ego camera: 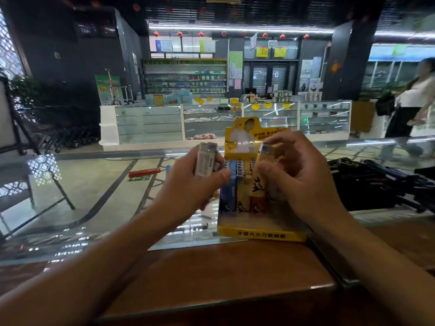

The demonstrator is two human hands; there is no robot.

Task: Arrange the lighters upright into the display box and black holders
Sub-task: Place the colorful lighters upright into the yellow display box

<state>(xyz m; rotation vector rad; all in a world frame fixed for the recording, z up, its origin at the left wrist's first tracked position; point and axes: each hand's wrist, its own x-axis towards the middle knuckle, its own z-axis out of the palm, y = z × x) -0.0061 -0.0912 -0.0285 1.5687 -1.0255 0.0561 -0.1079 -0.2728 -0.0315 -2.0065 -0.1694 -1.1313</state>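
A yellow display box [261,234] stands on the glass counter, its printed back card rising behind my hands. Several lighters stand upright inside, among them a blue lighter [229,191]. My left hand [200,184] grips white lighters [206,161], held up left of the box. My right hand [296,177] pinches an orange-yellow lighter [260,177] upright over the box's right side. Black holders [367,182] sit to the right of the box.
The wooden counter edge [211,274] lies in front of me, the glass counter top [70,196] beyond it. A red object [144,172] shows below the glass. A person [414,102] walks at far right; glass shop cabinets [211,121] stand behind.
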